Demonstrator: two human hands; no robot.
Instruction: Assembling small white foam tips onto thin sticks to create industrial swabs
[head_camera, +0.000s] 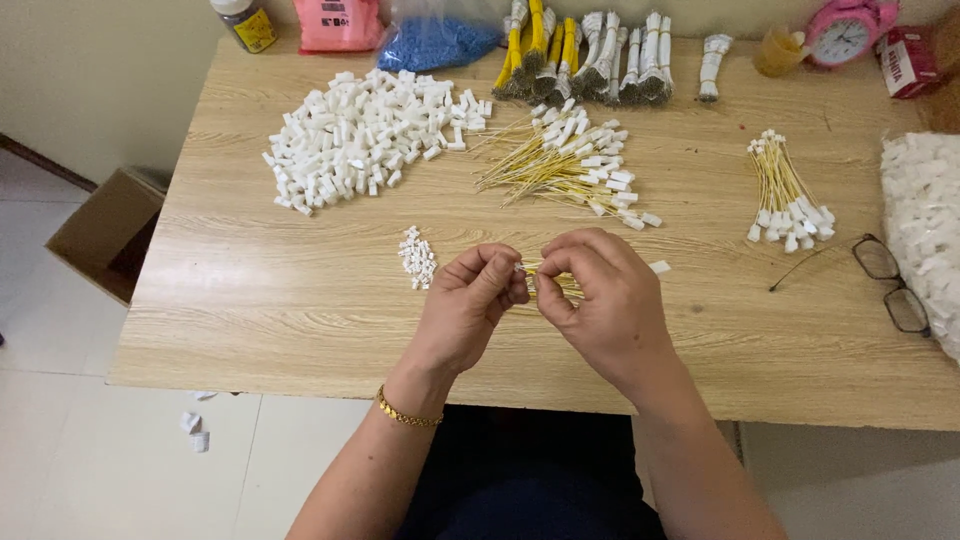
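**Both hands pinched on a bunch of yellow wires at the near middle of the table**

The left hand (468, 300) and the right hand (600, 300) met over the near middle of the wooden table (260, 300), fingertips almost touching. Between them lay a small bunch of yellow wires (560, 283), its long axis running left to right, tilted slightly away on the right. The left hand pinched the bunch's left end, where a small white connector (520, 268) showed at the fingertips. The right hand was curled over the wires, thumb and forefinger closed on them just beside the left hand's grip; a white tip (659, 267) stuck out beyond its knuckles. Both wrists angled inward, palms half turned toward each other, the left wrist wearing a gold bracelet (407, 413).

A small cluster of white connectors (417, 257) lay just left of the left hand, nearer to it than to the right. Farther off lay a big heap of white housings (365, 135), a loose pile of fitted wires (570, 160) and, at far right, a tidy bundle (788, 195) beside spectacles (890, 285).
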